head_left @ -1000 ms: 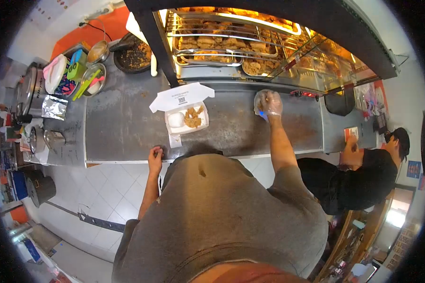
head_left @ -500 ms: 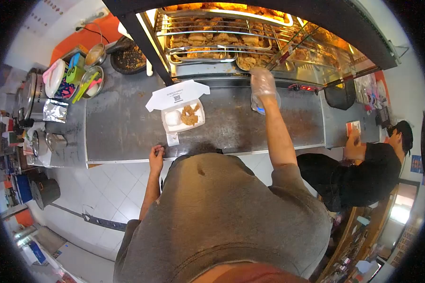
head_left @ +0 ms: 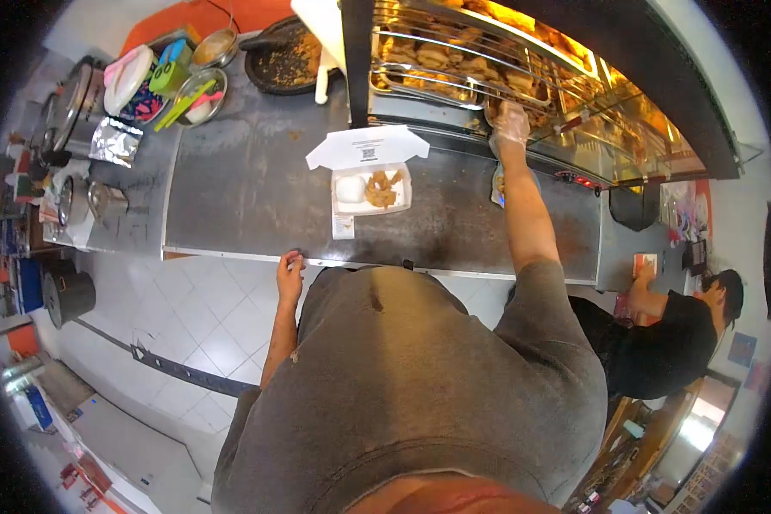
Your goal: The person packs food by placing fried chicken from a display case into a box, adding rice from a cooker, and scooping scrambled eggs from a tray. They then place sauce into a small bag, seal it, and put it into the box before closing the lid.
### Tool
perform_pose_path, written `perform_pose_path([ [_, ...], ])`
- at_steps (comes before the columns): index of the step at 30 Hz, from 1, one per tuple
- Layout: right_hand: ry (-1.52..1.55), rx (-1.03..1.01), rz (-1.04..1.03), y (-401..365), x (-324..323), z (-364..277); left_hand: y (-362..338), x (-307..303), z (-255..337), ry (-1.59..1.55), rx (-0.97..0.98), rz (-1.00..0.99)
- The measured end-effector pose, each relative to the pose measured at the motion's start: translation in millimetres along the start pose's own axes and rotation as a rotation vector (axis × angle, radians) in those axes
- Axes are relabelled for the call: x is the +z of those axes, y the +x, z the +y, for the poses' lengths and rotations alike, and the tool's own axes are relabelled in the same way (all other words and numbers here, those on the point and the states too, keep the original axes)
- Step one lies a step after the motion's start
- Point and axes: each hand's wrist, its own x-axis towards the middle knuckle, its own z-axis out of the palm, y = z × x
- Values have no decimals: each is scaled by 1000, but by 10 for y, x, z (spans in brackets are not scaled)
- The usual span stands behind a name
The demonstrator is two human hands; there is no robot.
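Observation:
My left hand (head_left: 290, 272) is at the counter's front edge, fingers loosely curled, with nothing visible in it. Wearing a clear plastic glove, my right hand (head_left: 511, 128) reaches into the lit display case at the lower tray of fried food (head_left: 487, 107); its fingertips are hidden. Beneath that forearm, a small bag or container (head_left: 498, 186) lies on the counter. An open white box (head_left: 409, 190) stands mid-counter, holding a white rounded mound (head_left: 350, 189) and brown fried pieces (head_left: 384, 188). A small packet (head_left: 343, 227) lies in front of the box.
On the left of the counter (head_left: 231, 197) are a bowl with green utensils (head_left: 199, 98), a foil packet (head_left: 116, 141) and metal containers. A stone mortar (head_left: 287, 64) stands behind, beside a white-handled knife (head_left: 322, 81). Another person (head_left: 668, 343) is at the right, holding a small box.
My right hand has moved forward, deeper into the display case. The view has shifted, so the box and counter appear higher. My left hand stays near the counter edge.

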Motion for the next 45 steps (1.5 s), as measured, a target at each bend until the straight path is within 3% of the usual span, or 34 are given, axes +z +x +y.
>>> perform_pose_path([
  [2, 79, -157, 419, -219, -69, -58, 18, -93, -61, 15, -18, 0],
  [3, 80, -166, 417, -292, -105, -120, 40, -144, -75, 37, -28, -6],
  [5, 404, -110, 711, -431, -198, -285, 64, -242, -34, 44, -26, -17],
  [8, 578, -117, 796, -778, -634, -856, 235, -471, -283, 91, 89, -35],
  [9, 736, -57, 739, -974, -666, -1120, 232, -562, -282, 200, 150, -11],
  [10, 650, 69, 535, -1162, -629, -1365, 157, -592, -143, 188, 94, 58],
  [12, 899, -264, 692, -1464, -299, -1693, 218, -765, -120, 233, 26, 123],
  [14, 842, -311, 502, -1762, 156, -1875, 229, -943, -178, 276, 84, 38],
  [16, 456, 85, -311, -1926, -146, -2240, 212, -1114, -152, 237, 91, 99],
  [18, 572, 28, -199, -1992, 209, -2206, 301, -1245, -93, 188, 123, 157],
  [21, 407, -95, -212, -1849, -377, -2427, 121, -1490, -628, 122, 77, 430],
  [22, 285, -149, -383, -1753, -557, -2528, 15, -1548, -865, 90, 21, 461],
  [23, 161, -200, -544, -1668, -612, -2681, -109, -1565, -1203, 268, 96, 495],
  [24, 186, -221, -534, -1564, -462, -2820, -267, -1569, -1547, 407, 224, 520],
  [25, 310, -446, -746, -1461, -243, -2933, -613, -1549, -1360, 217, 42, 538],
  [27, 93, -1012, -789, -1514, -889, -3590, -1048, -1675, -1743, 420, -149, 556],
  [28, 39, -1284, -761, -1542, -1217, -3921, -1307, -1693, -1749, 368, -311, 642],
  [29, 116, -1214, -711, -1650, -1338, -4207, -1429, -1747, -2793, 537, -334, 612],
  [30, 193, -1144, -654, -1754, -1434, -4492, -1792, -1745, -2622, 369, -350, 731],
  [31, 197, -1159, -627, -1879, -1523, -4794, -1959, -1810, -2992, 499, -576, 607],
  [32, 262, -1171, -642, -2024, -1602, -5092, -2111, -1764, -3591, 698, -511, 556],
  [34, 341, -1200, -656, -2364, -1752, -5672, -2357, -2159, -3718, 398, -809, 382],
  [36, 253, -1191, -861, -2737, -1916, -6259, -2397, -2598, -3757, 235, -902, 346],
  [37, 104, -1285, -894, -2909, -1952, -6561, -2375, -2859, -3815, 177, -913, 352],
  [38, 115, -1302, -895, -3095, -1746, -6797, -2321, -3101, -3856, 124, -910, 358],
  [39, 336, -1150, -1066, -3274, -1374, -6971, -2241, -3365, -3900, 74, -897, 369],
  [41, 62, -1529, -764, -3483, -1596, -7481, -2030, -3917, -3920, 4, -823, 440],
  [45, 259, -1452, -868, -3618, -1842, -8188, -1463, -4915, -3689, 113, -651, 706],
])
